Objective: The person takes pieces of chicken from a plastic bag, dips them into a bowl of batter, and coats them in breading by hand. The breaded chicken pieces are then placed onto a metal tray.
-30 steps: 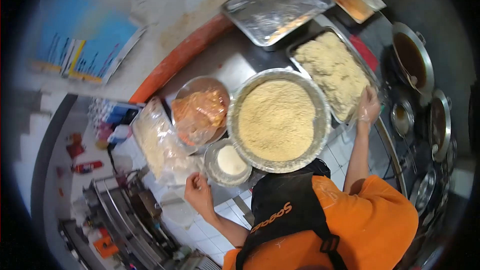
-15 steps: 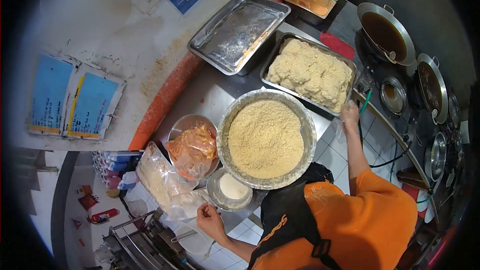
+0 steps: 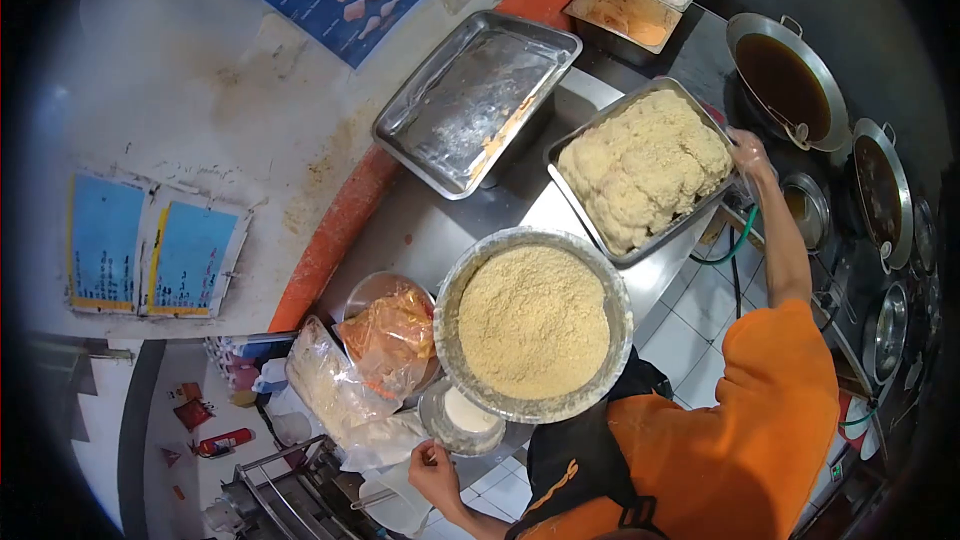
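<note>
My right hand [image 3: 748, 152] has its fingers wrapped on the right edge of a metal tray [image 3: 572, 202] heaped with breaded pieces [image 3: 645, 165]. A thin clear glove seems to cover that hand. Curled in at the fingers, my left hand [image 3: 434, 470] is beside a small bowl [image 3: 462, 420] of white powder; whatever it may hold is too small to tell. Between the hands stands a large round basin [image 3: 622, 325] of yellowish crumbs [image 3: 533, 320]. Left of the basin, a bowl carries orange marinated meat [image 3: 390, 335] in clear plastic.
An almost bare metal tray [image 3: 465, 100] lies behind the basin. Large pans of dark oil [image 3: 785, 80] stand at the right. A deep metal container [image 3: 632, 10] is at the back, a bag of flour [image 3: 330, 380] at the left. A green hose [image 3: 735, 245] hangs beyond the table edge.
My right hand has moved up and right, and the filled tray has turned and shifted right with it. The camera view has tilted. My left hand stays curled near the small bowl.
</note>
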The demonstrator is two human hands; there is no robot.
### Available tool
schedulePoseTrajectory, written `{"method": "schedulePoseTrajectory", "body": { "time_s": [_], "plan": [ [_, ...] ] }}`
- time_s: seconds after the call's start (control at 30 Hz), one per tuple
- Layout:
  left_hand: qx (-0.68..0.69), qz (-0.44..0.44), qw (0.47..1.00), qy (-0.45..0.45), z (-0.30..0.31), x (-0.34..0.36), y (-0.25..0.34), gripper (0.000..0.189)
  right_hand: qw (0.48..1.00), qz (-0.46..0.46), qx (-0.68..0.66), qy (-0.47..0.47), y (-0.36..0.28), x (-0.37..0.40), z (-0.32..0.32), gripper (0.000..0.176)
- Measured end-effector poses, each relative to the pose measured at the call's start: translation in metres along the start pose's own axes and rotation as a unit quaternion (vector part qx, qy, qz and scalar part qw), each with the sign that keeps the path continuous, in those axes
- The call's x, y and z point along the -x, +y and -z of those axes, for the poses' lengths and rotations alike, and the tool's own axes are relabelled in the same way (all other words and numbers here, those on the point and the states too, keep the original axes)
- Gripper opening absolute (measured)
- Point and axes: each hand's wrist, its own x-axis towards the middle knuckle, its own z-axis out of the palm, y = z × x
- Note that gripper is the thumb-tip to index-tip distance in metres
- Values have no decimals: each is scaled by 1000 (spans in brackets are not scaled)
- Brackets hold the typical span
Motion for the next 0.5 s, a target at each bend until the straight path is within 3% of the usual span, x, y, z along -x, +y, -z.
{"method": "schedulePoseTrajectory", "body": {
  "time_s": [0.2,0.23,0.27,0.4,0.47,0.5],
  "plan": [
    [-60,22,998,-13,1,-4,26,18,990,97,76,-70,-66,-90,15,42],
    [-66,28,997,-8,3,-3,27,18,982,110,90,-123,-85,-104,19,43],
    [-53,24,998,1,3,-2,29,19,971,123,105,-176,-99,-118,16,43],
    [-39,65,997,12,8,4,49,19,950,186,139,-207,-139,-162,-15,45],
    [-40,71,997,16,12,4,51,19,948,167,61,-262,-175,-165,-17,40],
    [-39,71,997,17,16,5,49,18,883,45,-359,-301,-127,-201,-72,29]
  ]
}}
